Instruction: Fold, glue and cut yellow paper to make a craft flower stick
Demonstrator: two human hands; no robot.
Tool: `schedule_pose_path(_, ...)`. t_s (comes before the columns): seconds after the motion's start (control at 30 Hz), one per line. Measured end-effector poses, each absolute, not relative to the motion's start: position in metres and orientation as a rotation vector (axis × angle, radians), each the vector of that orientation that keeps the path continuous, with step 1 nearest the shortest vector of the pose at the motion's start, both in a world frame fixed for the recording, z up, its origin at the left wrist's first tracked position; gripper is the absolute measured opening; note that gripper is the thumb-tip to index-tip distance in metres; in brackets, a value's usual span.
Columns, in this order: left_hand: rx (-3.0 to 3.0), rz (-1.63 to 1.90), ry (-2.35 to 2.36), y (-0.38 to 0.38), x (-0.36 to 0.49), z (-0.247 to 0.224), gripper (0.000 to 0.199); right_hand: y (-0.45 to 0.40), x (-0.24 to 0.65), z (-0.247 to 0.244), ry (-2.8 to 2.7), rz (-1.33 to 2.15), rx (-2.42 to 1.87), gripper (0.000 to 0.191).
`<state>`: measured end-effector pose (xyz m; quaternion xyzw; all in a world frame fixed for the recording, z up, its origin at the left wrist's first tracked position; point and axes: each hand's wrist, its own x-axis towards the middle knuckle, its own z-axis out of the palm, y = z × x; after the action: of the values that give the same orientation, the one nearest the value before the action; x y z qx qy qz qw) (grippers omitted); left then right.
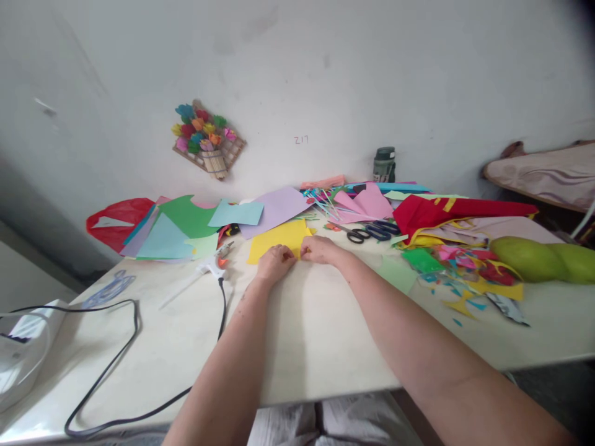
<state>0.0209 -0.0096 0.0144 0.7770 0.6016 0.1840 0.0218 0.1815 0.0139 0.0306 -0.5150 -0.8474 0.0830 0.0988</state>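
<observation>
A yellow paper sheet lies on the table in front of me, its near edge between my hands. My left hand is closed at the near edge of the sheet, thumb and fingers pinched on it. Close beside it on the right, my right hand pinches the sheet's near right corner. The fingertips of both hands are small in view. A glue gun with a black cord rests to the left of the yellow sheet, and scissors lie behind my right hand.
Coloured papers line the table's back edge. A red cloth, paper scraps and green fruit are at the right. A black cord loops across the left, near a white power strip. A bottle stands at the back.
</observation>
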Motion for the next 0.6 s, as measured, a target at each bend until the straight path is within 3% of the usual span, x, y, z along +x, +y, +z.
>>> schedule_pose_path(0.6,2.556,0.729,1.676,0.002,0.022,0.005,0.011,0.025,0.187,0.020,-2.516,0.229,-1.390,0.017)
